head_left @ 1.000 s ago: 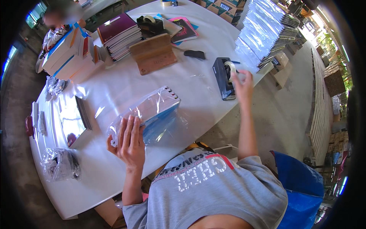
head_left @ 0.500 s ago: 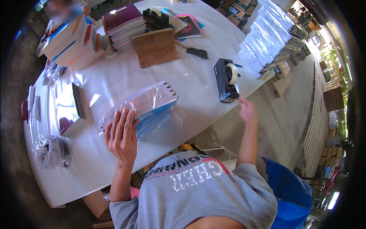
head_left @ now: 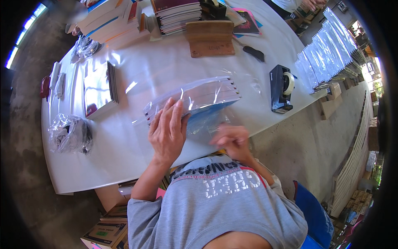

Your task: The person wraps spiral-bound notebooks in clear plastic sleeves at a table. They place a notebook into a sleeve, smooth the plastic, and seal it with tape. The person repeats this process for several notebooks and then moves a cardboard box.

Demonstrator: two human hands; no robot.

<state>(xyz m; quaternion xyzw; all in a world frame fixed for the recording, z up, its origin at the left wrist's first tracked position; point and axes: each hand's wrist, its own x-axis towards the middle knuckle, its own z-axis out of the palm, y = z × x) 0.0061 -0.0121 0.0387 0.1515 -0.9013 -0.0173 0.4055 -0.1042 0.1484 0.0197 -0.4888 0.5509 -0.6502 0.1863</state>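
Crinkled plastic wrap (head_left: 215, 98) is gleaming over the paper bundle (head_left: 203, 90). At three o'clock from it I'm seeing a smooth plastic dispenser (head_left: 278, 92); at twelve, a matt, leathery case (head_left: 210, 36).

Right hand (head_left: 232, 136) a blur, its hold unclear; purple notebook stack (head_left: 177, 20) partly beyond top edge

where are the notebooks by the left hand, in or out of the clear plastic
In: clear plastic covers the notebooks, glossy creases crossing their page edges and loose film spreading past them.

Gap between notebooks (head_left: 98, 88) and bundle (head_left: 209, 92)
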